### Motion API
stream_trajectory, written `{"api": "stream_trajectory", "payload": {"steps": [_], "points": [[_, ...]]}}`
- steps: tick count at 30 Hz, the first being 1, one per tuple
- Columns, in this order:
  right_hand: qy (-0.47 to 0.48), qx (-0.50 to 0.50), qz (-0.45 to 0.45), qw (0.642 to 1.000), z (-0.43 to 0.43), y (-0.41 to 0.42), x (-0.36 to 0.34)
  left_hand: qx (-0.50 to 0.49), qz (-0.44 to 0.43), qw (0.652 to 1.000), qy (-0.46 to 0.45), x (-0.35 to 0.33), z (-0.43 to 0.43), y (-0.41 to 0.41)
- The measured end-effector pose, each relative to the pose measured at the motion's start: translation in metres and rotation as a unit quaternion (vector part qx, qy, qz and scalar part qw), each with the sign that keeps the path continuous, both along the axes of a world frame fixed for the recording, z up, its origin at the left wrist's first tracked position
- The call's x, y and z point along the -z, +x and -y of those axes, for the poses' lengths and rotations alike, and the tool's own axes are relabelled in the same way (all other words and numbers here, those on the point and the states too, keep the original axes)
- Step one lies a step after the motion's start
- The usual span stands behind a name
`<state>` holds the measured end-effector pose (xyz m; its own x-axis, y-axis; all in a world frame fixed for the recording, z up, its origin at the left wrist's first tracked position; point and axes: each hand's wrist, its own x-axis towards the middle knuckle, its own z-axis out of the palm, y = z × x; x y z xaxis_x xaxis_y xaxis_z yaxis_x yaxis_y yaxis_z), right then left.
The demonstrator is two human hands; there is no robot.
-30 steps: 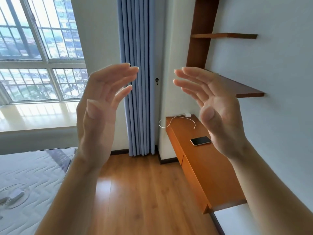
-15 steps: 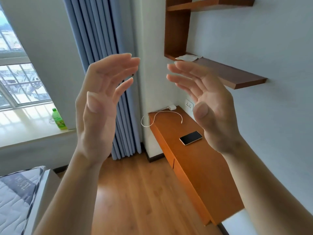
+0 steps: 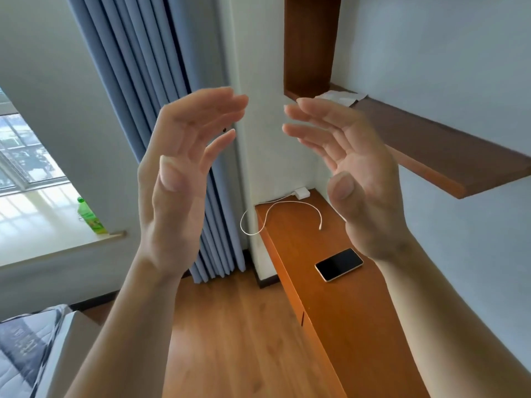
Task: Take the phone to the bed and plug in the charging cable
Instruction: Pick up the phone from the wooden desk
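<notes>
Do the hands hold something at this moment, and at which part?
Nothing is held. The left hand and right hand are raised, open and empty; the phone lies on the wooden cabinet.

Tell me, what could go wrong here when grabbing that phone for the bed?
The phone lies flat on the cabinet near its open edge; a clumsy pick could slide it onto the wood floor. The white cable already loops over the cabinet's side and might snag. Both hands, left and right, are empty.

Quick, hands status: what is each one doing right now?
Left hand: open, raised, holding nothing.
Right hand: open, raised, holding nothing; the phone lies untouched on the cabinet.
</notes>
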<state>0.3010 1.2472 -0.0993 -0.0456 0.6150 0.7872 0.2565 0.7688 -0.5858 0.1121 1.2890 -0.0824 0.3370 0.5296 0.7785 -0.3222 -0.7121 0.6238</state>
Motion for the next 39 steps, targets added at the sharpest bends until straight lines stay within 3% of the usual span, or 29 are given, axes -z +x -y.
{"api": "stream_trajectory", "payload": {"steps": [19, 32, 39], "points": [[-0.029, 0.154, 0.019, 0.987, -0.197, 0.029, 0.003, 0.169, 0.025, 0.985, -0.02, 0.013, -0.258, 0.062], [-0.101, 0.236, -0.018, 0.966, -0.212, 0.077, 0.047, 0.252, -0.026, 0.965, -0.062, 0.058, -0.294, 0.136], [-0.168, 0.268, -0.056, 0.947, -0.203, 0.104, 0.104, 0.272, -0.079, 0.95, -0.131, 0.117, -0.293, 0.175]]}}
